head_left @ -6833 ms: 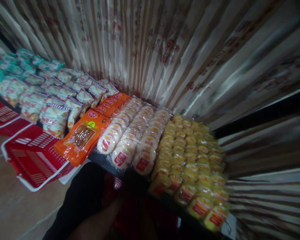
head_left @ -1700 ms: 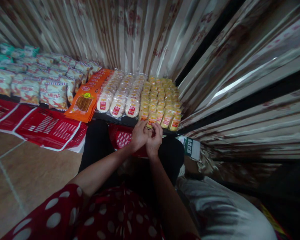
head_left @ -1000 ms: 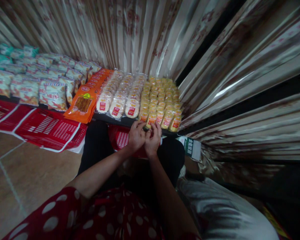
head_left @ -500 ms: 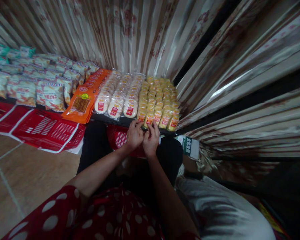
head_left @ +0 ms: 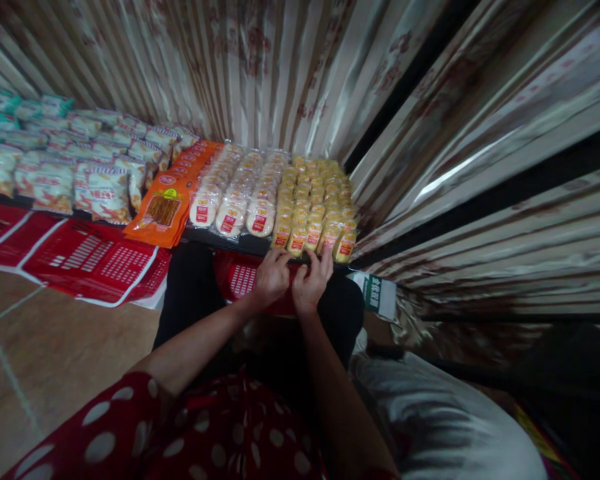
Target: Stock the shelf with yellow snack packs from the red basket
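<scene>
Both of my hands meet at the front edge of a low dark shelf point(head_left: 240, 243). My left hand point(head_left: 271, 277) has its fingers curled, knuckles up, just below the front row of yellow snack packs point(head_left: 314, 208). My right hand point(head_left: 310, 283) is beside it, fingers partly stretched toward those packs, fingertips at the shelf edge. Whether either hand holds anything is hidden. Left of the yellow packs lie rows of round white rice crackers point(head_left: 240, 197) and a stack of orange packets point(head_left: 167, 209).
More white and green snack bags point(head_left: 80, 167) fill the shelf to the left. Red plastic baskets point(head_left: 95, 261) lie on the tiled floor, another red basket point(head_left: 240, 279) under the shelf. Striped curtains point(head_left: 260, 73) hang behind. A white sack point(head_left: 440, 420) and a green-labelled box point(head_left: 378, 295) sit at my right.
My hands, absent at first, came together at the shelf edge; over the last second they shifted slightly and my right fingers stretched out toward the yellow packs.
</scene>
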A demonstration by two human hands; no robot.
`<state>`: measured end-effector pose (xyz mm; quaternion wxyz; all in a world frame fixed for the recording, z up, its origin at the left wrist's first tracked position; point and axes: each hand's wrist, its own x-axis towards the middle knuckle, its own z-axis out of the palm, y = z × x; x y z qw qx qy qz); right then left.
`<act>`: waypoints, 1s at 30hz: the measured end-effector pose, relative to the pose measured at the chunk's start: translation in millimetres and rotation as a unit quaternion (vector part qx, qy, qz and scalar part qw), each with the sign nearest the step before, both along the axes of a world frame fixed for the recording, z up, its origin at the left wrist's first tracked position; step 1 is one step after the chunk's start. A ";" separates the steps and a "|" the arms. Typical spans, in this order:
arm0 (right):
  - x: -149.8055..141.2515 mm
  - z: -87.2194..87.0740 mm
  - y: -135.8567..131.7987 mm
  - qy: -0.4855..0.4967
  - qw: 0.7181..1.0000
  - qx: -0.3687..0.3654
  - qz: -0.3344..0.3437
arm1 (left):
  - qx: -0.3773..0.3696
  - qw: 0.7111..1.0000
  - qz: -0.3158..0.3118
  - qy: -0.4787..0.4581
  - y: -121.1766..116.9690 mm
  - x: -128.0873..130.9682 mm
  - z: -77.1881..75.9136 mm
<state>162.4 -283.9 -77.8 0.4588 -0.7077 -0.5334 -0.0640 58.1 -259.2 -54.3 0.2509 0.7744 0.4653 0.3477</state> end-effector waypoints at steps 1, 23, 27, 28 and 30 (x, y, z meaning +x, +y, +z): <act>1.2 -0.6 1.2 -0.003 1.000 0.000 0.000 | 0.000 1.000 -0.009 -0.001 -0.2 1.0 0.2; -3.8 -0.6 -6.3 0.040 0.999 0.025 0.001 | 0.007 0.999 -0.026 -0.020 -3.2 4.5 -7.5; -16.2 -12.0 -22.8 0.088 0.996 0.030 -0.004 | -0.009 0.997 -0.071 0.018 -11.4 -8.3 -22.0; -17.9 -18.0 -26.0 0.100 0.995 0.014 -0.003 | -0.026 0.995 -0.085 0.040 -13.2 -12.1 -26.4; -18.7 -31.3 -29.3 0.121 0.992 -0.038 -0.007 | -0.074 0.986 -0.108 0.107 -15.5 -19.8 -35.2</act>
